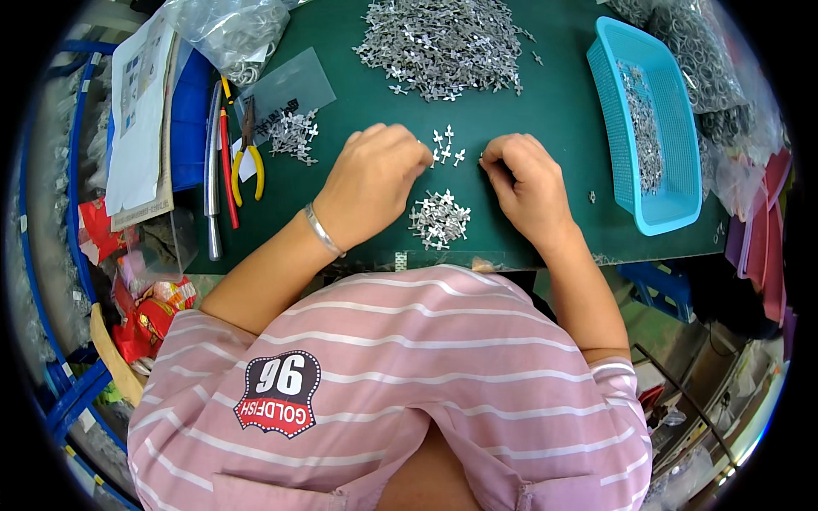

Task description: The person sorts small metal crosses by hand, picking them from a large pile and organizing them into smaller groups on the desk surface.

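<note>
My left hand [372,180] is closed, its fingertips curled down beside a few loose silver cross-shaped metal pieces [446,153] on the green table. What its fingers pinch, if anything, is hidden. To the right of those pieces my right hand [530,186] is also closed, thumb and forefinger pressed together. A tiny bright bit shows at its fingertips, too small to name. Between the wrists, near the table's front edge, lies a small heap of similar metal pieces [440,220]. A much larger heap [443,47] of grey metal pieces spreads at the far side.
A turquoise basket [625,162] with metal pieces stands at the right, beside bags of metal rings [694,55]. At the left lie yellow-handled pliers [248,162], a red pen-like stick [227,170], a metal rod [213,179], a small heap [292,136] and a clear plastic bag [298,85].
</note>
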The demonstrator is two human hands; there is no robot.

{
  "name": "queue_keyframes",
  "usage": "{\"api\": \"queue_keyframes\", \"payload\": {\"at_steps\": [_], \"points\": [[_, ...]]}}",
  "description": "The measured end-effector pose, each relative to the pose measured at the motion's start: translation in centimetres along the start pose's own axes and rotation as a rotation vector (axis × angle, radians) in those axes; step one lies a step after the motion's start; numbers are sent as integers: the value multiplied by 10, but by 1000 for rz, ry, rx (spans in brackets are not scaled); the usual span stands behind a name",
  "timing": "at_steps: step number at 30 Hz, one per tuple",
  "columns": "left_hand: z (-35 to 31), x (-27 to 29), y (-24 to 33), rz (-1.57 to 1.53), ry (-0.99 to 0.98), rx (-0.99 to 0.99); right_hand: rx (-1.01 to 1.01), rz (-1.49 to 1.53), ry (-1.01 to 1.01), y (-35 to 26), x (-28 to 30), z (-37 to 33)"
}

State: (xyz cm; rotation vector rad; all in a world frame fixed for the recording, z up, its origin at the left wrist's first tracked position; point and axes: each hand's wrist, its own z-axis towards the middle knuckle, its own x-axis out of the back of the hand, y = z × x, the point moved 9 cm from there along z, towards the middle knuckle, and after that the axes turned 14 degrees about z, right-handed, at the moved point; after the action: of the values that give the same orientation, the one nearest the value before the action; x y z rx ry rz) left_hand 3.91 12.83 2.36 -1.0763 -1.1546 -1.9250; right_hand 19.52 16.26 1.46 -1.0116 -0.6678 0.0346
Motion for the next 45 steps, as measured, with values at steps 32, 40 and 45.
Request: {"api": "queue_keyframes", "payload": {"at_steps": [32, 40, 45], "points": [[10, -14, -5, -107, 11, 73, 116, 50, -189, -20, -30, 26], [16, 5, -43, 246, 211, 178, 196, 53, -281, -29, -30, 48], [28, -17, -43, -152, 77, 206, 265, -78, -356, -12, -41, 56]]}}
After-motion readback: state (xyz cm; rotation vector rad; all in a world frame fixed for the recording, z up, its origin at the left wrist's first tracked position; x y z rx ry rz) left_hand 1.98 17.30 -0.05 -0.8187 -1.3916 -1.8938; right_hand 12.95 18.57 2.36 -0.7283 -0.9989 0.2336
